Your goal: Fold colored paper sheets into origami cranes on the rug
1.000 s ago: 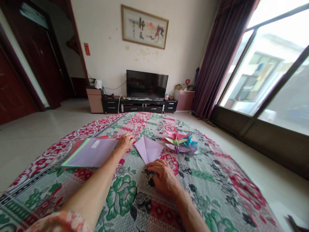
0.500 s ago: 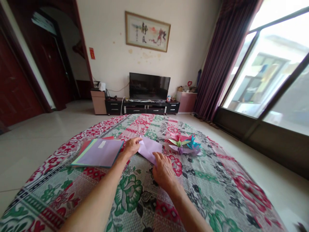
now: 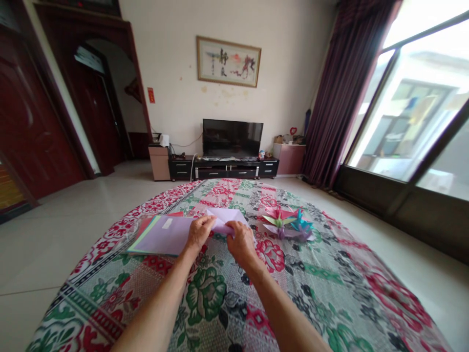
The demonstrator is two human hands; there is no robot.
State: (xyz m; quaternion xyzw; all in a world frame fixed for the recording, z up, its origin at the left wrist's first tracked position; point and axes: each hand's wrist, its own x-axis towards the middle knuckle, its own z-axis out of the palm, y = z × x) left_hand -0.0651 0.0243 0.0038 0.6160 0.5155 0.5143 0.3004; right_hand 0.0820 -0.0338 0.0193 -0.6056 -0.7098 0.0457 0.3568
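Note:
A folded sheet of lilac paper is held just above the flowered tablecloth between both hands. My left hand pinches its left edge, fingers closed. My right hand pinches its near right edge, fingers closed too. Left of my left hand lies a stack of coloured paper sheets with a lilac sheet on top. To the right of my right hand sit several folded paper cranes in pink, green, blue and purple.
The round table stands in a living room with a tiled floor. Beyond it are a television on a low black cabinet, dark wooden doors at left, and a large window with purple curtains at right.
The lilac paper lay flat as a kite shape with my hands at its corners. Both hands have since closed in and lifted its edges together. The camera has tilted up.

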